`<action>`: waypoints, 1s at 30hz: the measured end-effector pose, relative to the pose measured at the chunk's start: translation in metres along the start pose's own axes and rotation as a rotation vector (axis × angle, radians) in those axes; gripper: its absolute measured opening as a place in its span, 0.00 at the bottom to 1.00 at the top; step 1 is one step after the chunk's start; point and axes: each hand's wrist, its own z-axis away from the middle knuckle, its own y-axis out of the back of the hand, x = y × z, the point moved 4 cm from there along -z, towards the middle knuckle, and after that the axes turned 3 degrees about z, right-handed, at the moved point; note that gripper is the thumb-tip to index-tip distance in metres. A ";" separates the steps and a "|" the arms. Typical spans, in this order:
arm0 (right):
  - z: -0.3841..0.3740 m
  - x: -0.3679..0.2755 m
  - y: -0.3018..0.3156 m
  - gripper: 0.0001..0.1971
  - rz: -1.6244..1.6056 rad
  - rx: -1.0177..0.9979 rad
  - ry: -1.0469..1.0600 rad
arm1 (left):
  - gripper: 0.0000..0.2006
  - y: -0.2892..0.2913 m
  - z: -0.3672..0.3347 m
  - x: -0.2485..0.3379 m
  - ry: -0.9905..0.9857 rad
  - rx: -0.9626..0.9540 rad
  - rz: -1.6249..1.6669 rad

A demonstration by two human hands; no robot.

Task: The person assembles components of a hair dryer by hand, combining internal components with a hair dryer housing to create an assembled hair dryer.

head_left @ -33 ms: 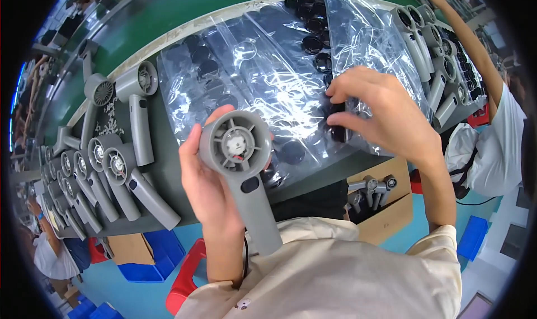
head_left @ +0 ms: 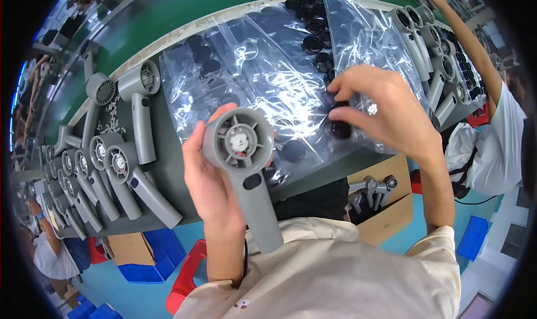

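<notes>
My left hand (head_left: 208, 179) is wrapped round a grey handheld fan (head_left: 254, 187). Its round head faces up, showing spokes, a white centre and a bit of red wire; the handle slants down toward my shirt. My right hand (head_left: 386, 112) is bent over a row of black round caps (head_left: 323, 62) on clear plastic bags. Thumb and forefinger lie on either side of one dark cap (head_left: 339, 103), partly hidden by the fingers. Another black cap (head_left: 340, 130) lies just below the thumb.
Several grey fans (head_left: 120, 162) stand and lie at the table's left. Clear bags (head_left: 263, 89) cover the middle. More fans (head_left: 430, 39) and a tray of black parts stand at the right, near another person's arm (head_left: 475, 45). Below the table is a cardboard box (head_left: 386, 207) of fans.
Both hands and the fan have shifted very slightly. More of the black cap below my right thumb shows now.
</notes>
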 end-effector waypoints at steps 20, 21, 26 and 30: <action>0.009 -0.063 0.003 0.12 0.046 0.609 0.011 | 0.18 -0.002 0.018 0.006 -0.042 -0.062 -0.002; 0.012 -0.061 0.004 0.10 -0.281 0.590 -0.143 | 0.18 -0.005 0.025 0.007 -0.061 -0.045 0.000; 0.026 -0.084 -0.022 0.09 -1.287 0.509 -0.200 | 0.19 -0.019 0.044 0.011 -0.083 -0.081 0.075; 0.039 -0.094 -0.041 0.18 -1.433 0.607 -0.039 | 0.21 -0.019 0.059 0.010 -0.180 -0.077 0.039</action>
